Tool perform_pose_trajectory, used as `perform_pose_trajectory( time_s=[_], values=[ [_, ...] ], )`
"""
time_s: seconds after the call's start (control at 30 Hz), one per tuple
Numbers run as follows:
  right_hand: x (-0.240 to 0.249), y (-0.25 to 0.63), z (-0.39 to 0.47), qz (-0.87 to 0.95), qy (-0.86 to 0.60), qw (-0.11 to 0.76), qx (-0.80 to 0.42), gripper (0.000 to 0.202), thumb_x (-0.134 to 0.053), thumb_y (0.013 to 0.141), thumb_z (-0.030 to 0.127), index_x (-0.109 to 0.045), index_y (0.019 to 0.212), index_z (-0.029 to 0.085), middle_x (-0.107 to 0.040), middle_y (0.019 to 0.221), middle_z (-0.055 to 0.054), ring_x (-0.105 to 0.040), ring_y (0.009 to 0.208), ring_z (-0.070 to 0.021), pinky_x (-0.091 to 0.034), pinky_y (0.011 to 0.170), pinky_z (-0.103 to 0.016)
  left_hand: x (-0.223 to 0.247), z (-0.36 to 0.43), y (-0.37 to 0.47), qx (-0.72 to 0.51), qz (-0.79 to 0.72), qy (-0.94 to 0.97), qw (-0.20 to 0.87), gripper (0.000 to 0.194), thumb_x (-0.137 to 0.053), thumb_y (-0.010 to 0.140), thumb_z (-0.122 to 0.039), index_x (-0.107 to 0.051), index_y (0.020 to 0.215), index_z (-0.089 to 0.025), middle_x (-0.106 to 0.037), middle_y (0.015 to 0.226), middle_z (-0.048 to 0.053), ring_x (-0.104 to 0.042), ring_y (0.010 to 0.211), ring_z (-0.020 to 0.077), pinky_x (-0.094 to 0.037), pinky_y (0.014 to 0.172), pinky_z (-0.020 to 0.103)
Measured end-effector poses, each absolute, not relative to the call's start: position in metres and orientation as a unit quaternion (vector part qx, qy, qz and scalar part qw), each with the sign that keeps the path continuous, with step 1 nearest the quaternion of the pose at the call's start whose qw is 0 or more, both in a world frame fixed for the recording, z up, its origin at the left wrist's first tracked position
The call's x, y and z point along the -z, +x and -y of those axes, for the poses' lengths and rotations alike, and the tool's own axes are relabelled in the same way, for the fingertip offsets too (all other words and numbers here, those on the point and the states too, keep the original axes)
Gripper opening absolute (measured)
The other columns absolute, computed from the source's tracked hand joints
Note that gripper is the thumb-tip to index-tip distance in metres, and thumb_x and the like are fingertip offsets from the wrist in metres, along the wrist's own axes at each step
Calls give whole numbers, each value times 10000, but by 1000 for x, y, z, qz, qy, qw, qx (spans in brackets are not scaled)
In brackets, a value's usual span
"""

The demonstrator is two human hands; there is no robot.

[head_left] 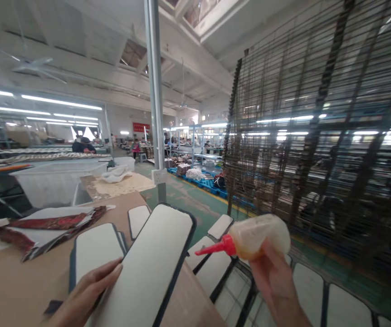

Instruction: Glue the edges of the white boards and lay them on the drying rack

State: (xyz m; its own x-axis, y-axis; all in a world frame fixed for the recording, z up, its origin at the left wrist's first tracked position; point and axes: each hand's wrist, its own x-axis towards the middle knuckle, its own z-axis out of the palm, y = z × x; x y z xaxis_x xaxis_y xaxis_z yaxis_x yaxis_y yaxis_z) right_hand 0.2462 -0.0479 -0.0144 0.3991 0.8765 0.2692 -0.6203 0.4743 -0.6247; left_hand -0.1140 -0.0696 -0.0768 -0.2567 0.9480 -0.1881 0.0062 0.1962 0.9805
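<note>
My left hand [91, 288] grips a long white panel [151, 259] by its left edge. The panel has rounded corners and a dark border, and it is tilted up above the brown table. In my right hand [273, 277] is a squeeze bottle [260, 236] with a red nozzle, its tip pointing left toward the panel. Yellowish liquid shows low in the bottle. Behind my left hand, a similar white panel [96, 247] lies on the table, with another panel's dark edge showing under it. A further small panel [138, 221] sits near the table's far edge.
Several white panels [311, 290] lie on a wire rack at the right. A tall stack of wire racks [284, 118] rises behind them. Red-patterned cloth [56, 222] is on the brown table [8, 290] at left. A metal post [154, 100] stands beyond it, and people work far back.
</note>
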Motion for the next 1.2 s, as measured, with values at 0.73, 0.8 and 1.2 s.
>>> perform_pose_trajectory(
  time_s=[0.73, 0.8, 1.2],
  values=[
    [16, 270, 37, 440, -150, 758, -457, 489, -852, 635, 341, -676, 1087, 277, -739, 957, -76, -704, 867, -299, -574, 826, -463, 77, 83, -108, -541, -650, 305, 438, 320, -607, 800, -30, -750, 699, -298, -775, 749, -43, -733, 740, 129, -521, 540, 70],
    [11, 270, 33, 434, -148, 769, -445, 474, -848, 641, 344, -682, 1079, 275, -740, 932, -70, -701, 877, -301, -562, 846, -470, 84, 82, -112, -534, -653, 310, 438, 296, -627, 783, -29, -753, 736, -294, -779, 783, -39, -735, 766, 140, -531, 553, 80],
    [6, 272, 30, 496, -138, 728, -453, 443, -859, 612, 307, -702, 1022, 254, -741, 877, -82, -707, 833, -306, -559, 837, -487, 87, 94, -109, -549, -630, 293, 464, 201, -696, 750, -117, -739, 773, -312, -777, 794, -72, -731, 729, 151, -553, 554, 138]
  ],
)
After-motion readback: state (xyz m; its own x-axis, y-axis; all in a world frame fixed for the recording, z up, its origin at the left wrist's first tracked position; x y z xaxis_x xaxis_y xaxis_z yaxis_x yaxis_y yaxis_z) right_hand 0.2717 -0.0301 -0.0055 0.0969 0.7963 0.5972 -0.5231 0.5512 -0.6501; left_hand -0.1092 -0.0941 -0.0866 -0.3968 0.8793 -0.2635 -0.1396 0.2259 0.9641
